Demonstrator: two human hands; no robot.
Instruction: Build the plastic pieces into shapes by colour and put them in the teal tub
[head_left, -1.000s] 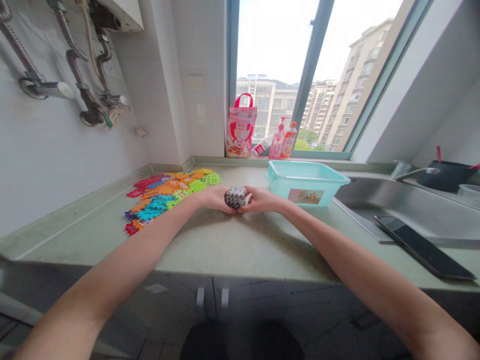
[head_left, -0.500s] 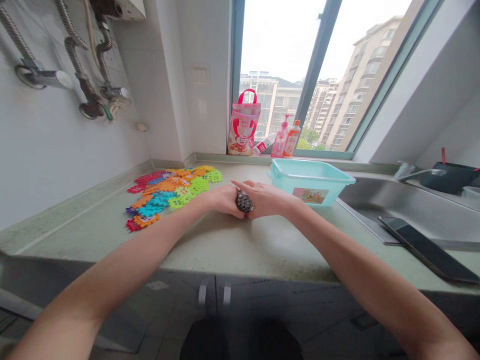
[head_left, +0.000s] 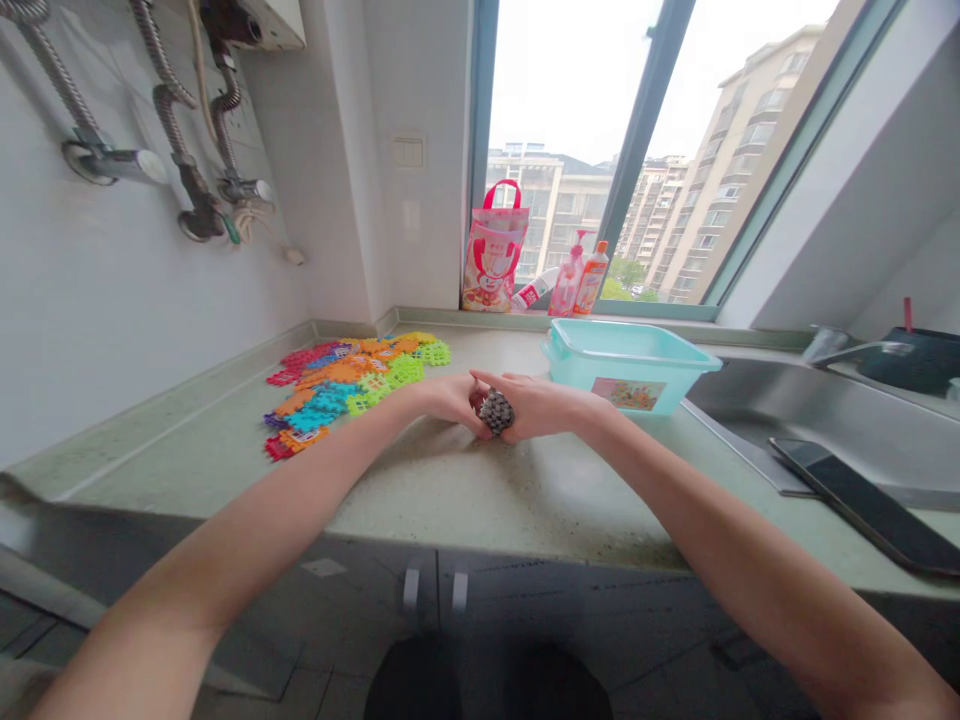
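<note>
Nearby, tub (head_left: 576, 370) right, colourful pieces (head_left: 337, 385) left; hands (head_left: 546, 405) hold grey block (head_left: 496, 412).

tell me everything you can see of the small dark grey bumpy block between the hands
The small dark grey bumpy block looks like plastic, its near side covered in close-set studs. The left hand and right hand hold it between them over the pale green speckled counter, hiding much of the rest.
</note>
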